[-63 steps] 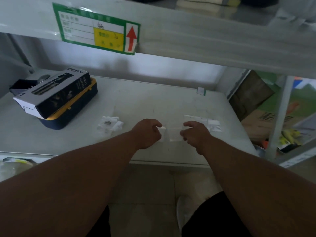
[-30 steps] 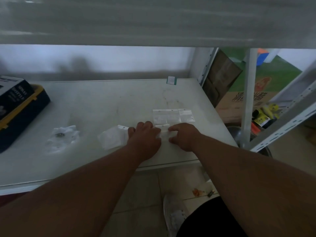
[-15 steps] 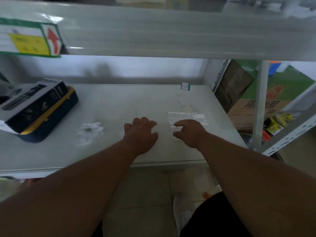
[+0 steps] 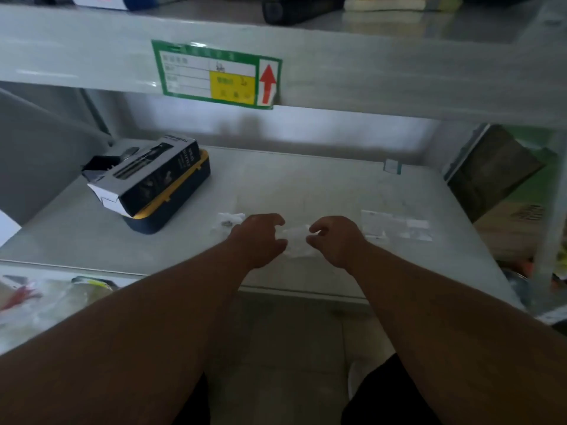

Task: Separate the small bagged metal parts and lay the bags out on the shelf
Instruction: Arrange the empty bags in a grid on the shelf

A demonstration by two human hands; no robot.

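1. Clear plastic is what you are working with in the head view: a crumpled strip of small transparent bags [image 4: 296, 240] sits between your hands, low over the front part of the pale grey metal shelf [image 4: 322, 191].
2. Your left hand [image 4: 256, 239] curls its fingers onto the strip's left end; your right hand [image 4: 336, 239] pinches the right end between thumb and fingertips.
3. Done so far, by my reading: a flat row of clear bags [image 4: 395, 226] lies just right of your right hand, and a crumpled white bag with a dark metal part [image 4: 226, 223] rests just left of your left hand.
4. Left to do: part the held strip and lay its bags down.
5. Blur hides the strip's contents; it looks thin, limp and wrinkled.
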